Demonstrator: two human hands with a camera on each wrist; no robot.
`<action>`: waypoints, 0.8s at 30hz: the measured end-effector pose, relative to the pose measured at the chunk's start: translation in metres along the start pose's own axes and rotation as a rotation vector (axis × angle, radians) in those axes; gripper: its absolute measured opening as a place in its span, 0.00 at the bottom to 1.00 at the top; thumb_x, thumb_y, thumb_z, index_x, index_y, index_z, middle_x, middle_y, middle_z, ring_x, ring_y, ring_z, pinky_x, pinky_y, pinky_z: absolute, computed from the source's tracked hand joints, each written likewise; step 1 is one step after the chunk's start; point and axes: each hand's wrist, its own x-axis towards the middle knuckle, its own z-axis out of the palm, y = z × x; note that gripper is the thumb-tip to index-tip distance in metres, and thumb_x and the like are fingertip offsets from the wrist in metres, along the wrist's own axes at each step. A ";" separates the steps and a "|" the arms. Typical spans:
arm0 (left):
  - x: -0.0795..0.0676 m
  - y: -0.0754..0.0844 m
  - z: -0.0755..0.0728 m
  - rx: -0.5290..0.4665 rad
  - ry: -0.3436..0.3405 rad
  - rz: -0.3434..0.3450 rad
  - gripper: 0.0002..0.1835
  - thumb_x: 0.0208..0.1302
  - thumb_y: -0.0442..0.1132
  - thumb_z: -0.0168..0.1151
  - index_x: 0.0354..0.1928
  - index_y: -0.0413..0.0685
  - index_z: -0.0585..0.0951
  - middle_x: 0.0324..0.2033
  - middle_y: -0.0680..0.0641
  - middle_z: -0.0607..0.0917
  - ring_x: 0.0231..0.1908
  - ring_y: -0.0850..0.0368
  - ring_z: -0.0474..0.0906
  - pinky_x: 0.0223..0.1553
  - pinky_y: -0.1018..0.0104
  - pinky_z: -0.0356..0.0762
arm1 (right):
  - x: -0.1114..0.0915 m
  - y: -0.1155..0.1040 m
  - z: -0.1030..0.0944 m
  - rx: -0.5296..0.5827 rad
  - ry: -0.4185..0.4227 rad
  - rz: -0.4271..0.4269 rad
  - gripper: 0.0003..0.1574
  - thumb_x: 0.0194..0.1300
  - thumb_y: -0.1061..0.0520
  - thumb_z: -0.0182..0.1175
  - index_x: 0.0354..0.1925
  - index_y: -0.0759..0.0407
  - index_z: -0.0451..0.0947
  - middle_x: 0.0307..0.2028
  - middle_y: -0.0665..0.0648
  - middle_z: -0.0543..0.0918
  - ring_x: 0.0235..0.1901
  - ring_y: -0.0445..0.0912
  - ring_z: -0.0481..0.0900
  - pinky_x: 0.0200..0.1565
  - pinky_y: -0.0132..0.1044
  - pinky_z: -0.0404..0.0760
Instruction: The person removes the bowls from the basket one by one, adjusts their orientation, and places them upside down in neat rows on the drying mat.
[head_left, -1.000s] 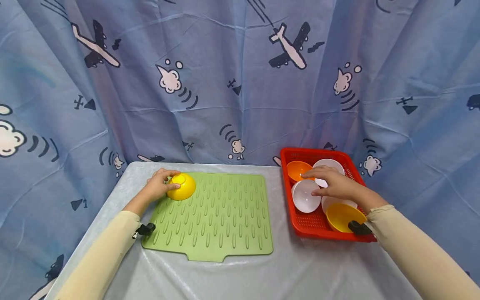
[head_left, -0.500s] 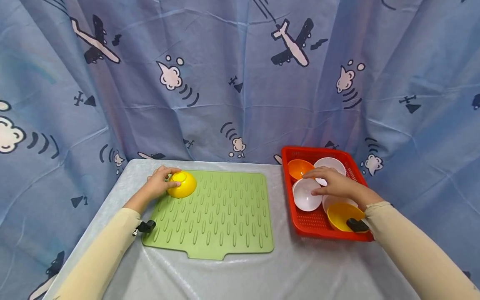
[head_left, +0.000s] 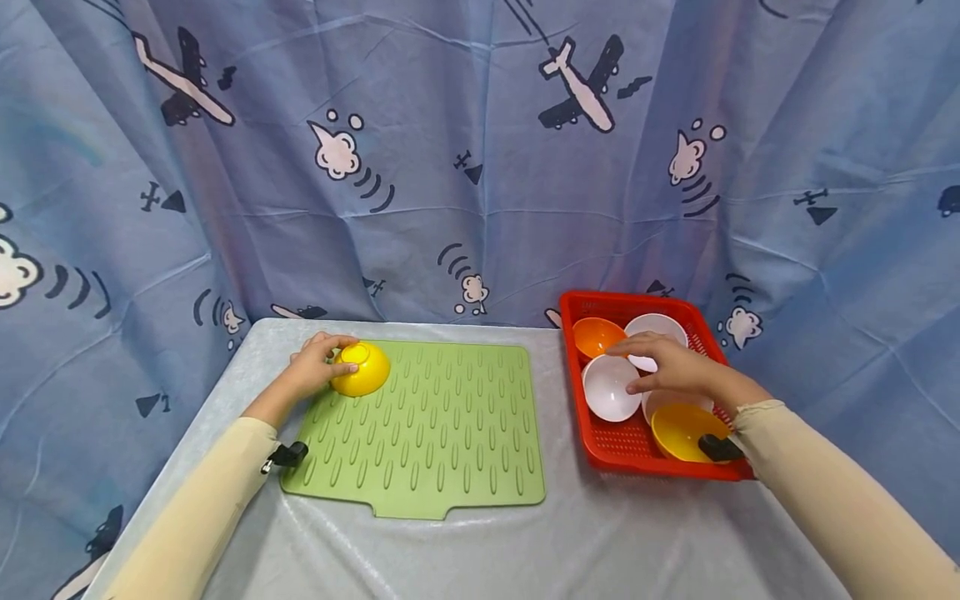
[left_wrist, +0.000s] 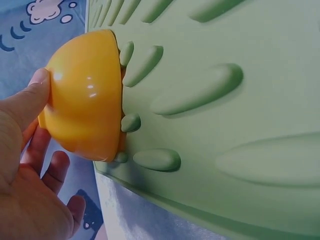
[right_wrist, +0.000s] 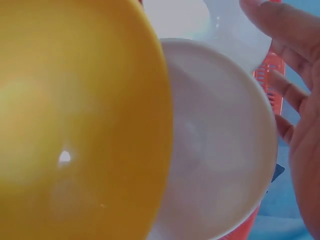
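A yellow bowl (head_left: 369, 377) rests upside down on the far left corner of the green ridged mat (head_left: 435, 450). My left hand (head_left: 311, 367) pinches this bowl at its foot; the left wrist view shows the thumb (left_wrist: 37, 92) on top and other fingers curled below. Over the red basket, my right hand (head_left: 671, 367) is held with thumb and fingers apart, above a white bowl (head_left: 606, 396). Its thumb and index finger overlap that bowl's right side. In the right wrist view, the fingers are spread beside the white bowls, with nothing between them.
Inside the red basket (head_left: 626, 467) are also an orange bowl (head_left: 595, 335), a white bowl (head_left: 658, 325) at the back, another white bowl (right_wrist: 220, 140), and a yellow bowl (head_left: 675, 433) in front. A grey-white cloth (head_left: 517, 558) covers the table; a blue curtain (head_left: 420, 167) hangs behind.
Both hands and the bowls hold their places; the view shifts only slightly with the head.
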 end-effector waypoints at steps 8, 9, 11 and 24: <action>-0.002 0.001 0.000 -0.021 0.013 0.016 0.29 0.67 0.44 0.70 0.68 0.50 0.77 0.53 0.41 0.74 0.53 0.42 0.68 0.53 0.38 0.51 | 0.006 0.001 0.008 -0.110 -0.112 0.022 0.62 0.45 0.41 0.82 0.75 0.41 0.66 0.75 0.57 0.67 0.74 0.64 0.55 0.66 0.73 0.60; -0.002 0.001 0.000 -0.020 0.014 0.016 0.29 0.67 0.44 0.70 0.68 0.49 0.77 0.52 0.41 0.74 0.53 0.42 0.68 0.53 0.39 0.51 | 0.006 0.001 0.010 -0.122 -0.121 0.026 0.64 0.43 0.39 0.82 0.76 0.42 0.65 0.75 0.57 0.66 0.73 0.65 0.55 0.65 0.73 0.62; -0.002 0.002 -0.001 -0.018 0.016 0.018 0.29 0.67 0.44 0.70 0.68 0.49 0.77 0.52 0.41 0.74 0.53 0.42 0.68 0.52 0.39 0.52 | 0.006 0.001 0.013 -0.135 -0.133 0.040 0.67 0.41 0.38 0.83 0.77 0.42 0.63 0.75 0.57 0.65 0.73 0.65 0.55 0.65 0.72 0.64; -0.002 -0.001 -0.001 -0.028 0.024 0.009 0.29 0.66 0.44 0.71 0.68 0.49 0.77 0.54 0.41 0.75 0.54 0.42 0.68 0.53 0.38 0.52 | 0.014 -0.009 0.017 -0.305 -0.164 -0.079 0.73 0.37 0.43 0.86 0.78 0.51 0.60 0.74 0.60 0.66 0.73 0.62 0.57 0.71 0.71 0.49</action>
